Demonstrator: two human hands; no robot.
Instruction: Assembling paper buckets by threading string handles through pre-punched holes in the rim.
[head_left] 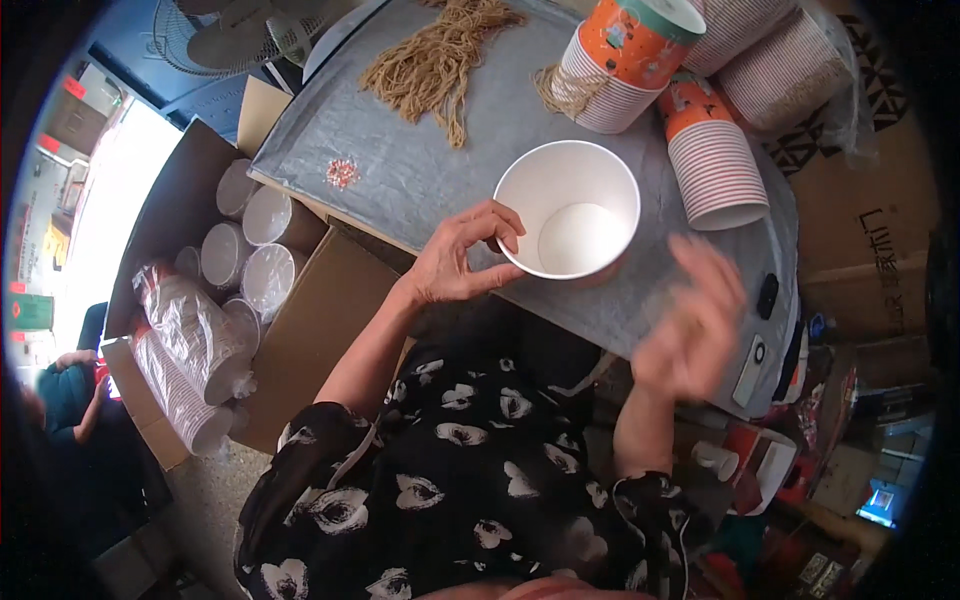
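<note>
A white paper bucket (583, 238) is tilted so its open mouth and bare inside face me. My left hand (462, 250) pinches its rim on the left side, thumb outside at the bottom and fingers over the edge. Apart from the bucket, my right hand (690, 325) hovers over the table's right front edge, smeared by motion, so its fingers are hard to read. Just behind stands a stack of orange and white paper buckets (640, 60). Another stack of paper buckets (712, 160) lies on its side to the right.
A bundle of tan strings (440, 60) lies on the grey-covered table (400, 165), beside a small heap of red and white bits (342, 173). On the left, a cardboard box (310, 330) holds several wrapped cup stacks (195, 330). A phone-like object (750, 370) rests at the right edge.
</note>
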